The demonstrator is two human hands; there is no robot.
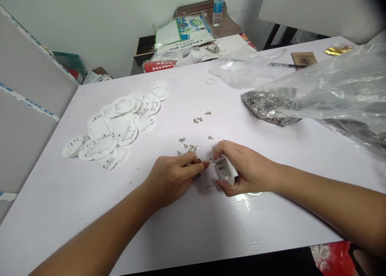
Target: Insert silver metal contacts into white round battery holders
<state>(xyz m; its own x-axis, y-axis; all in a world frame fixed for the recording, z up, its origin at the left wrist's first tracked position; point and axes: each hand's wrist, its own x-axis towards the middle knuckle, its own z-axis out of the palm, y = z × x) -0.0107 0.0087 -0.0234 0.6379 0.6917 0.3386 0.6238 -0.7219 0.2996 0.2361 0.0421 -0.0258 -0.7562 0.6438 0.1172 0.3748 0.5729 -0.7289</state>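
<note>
My right hand [244, 169] grips a round white plastic disc [226, 170], held on edge just above the white table [193, 223]. My left hand [173, 177] pinches a small metal clip [211, 162] at its fingertips and holds it against the disc's edge. Several more small metal clips [189, 147] lie scattered on the table just beyond both hands. A heap of the same white plastic discs [116, 125] lies to the left, farther back.
A clear plastic bag full of metal clips [271, 107] lies at the right, under a larger crumpled plastic sheet [340, 87]. At the far edge are packets [183, 33], a water bottle [218, 5], a pen [283, 65] and a brown card [304, 59].
</note>
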